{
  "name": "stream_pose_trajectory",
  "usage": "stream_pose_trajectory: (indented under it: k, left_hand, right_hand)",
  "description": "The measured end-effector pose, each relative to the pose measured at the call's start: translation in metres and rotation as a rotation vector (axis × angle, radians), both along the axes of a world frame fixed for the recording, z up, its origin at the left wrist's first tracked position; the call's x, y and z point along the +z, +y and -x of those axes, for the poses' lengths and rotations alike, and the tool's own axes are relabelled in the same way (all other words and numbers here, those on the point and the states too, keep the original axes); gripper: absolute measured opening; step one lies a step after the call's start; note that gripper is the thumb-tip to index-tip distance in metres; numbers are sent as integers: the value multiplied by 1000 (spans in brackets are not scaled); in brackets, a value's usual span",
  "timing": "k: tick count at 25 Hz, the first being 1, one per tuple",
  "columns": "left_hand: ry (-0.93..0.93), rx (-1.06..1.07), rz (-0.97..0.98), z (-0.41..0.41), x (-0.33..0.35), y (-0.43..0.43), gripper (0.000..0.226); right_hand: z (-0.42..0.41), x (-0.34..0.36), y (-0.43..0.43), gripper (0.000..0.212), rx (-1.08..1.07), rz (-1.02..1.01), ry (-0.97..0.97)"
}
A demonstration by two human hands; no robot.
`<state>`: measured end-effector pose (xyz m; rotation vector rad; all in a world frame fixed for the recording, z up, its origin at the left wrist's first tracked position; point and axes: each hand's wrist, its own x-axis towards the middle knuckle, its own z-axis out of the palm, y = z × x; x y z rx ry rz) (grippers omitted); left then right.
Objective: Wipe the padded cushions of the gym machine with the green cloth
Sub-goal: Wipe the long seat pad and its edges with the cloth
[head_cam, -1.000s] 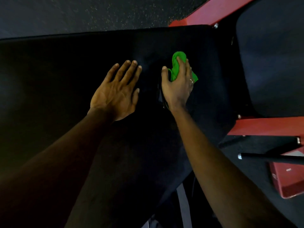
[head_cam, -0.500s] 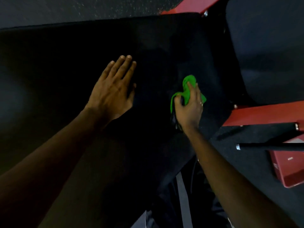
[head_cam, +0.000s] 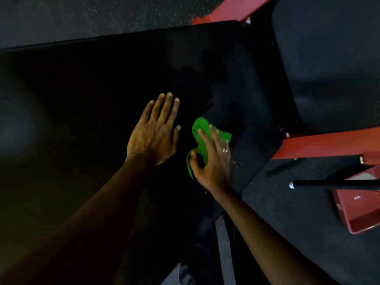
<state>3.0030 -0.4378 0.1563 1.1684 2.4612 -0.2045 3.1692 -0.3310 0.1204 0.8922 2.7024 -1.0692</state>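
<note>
A large black padded cushion (head_cam: 98, 83) fills most of the view. My right hand (head_cam: 211, 159) presses a bunched green cloth (head_cam: 200, 133) onto the cushion near its right edge, fingers spread over the cloth and thumb hooked under it. Just to the left, my left hand (head_cam: 154, 136) lies flat on the cushion with fingers together and holds nothing. A second dark cushion (head_cam: 333, 62) sits at the upper right.
The machine's red frame beams run at the top (head_cam: 232, 9) and at the right (head_cam: 329, 145). A black bar with a metal end (head_cam: 329, 184) juts in from the right above a red base plate (head_cam: 359, 208). Speckled dark floor (head_cam: 287, 212) lies below.
My right hand has dragged the green cloth down the cushion toward me and slightly left, close beside my left hand. My left hand stays flat on the pad.
</note>
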Motion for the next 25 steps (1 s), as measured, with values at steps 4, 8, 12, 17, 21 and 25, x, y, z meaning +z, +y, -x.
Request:
stream_pose_trajectory:
  k: [4,8,12,17,21,25]
  left_hand:
    - [6,13,-6,1,1,-2,68]
    - [2,16,-8,1,1,0,68]
    - [19,14,15,1,0,0,69]
    - [25,14,25,0,-1,1,70]
    - [36,2,24,0,0,0,69]
    - [21,6,24,0,-1,1,68]
  right_hand:
    - [73,-44,57,63,-198,-24,22]
    - [131,-50,81,68,-317,24,-15]
    - [114,-35,58,63,169,-65,113]
    - [184,-57,99,62,-33,-90,122]
    - [181,-43,74,57,223,-90,232]
    - [192,-41,84,61,361,-79,250]
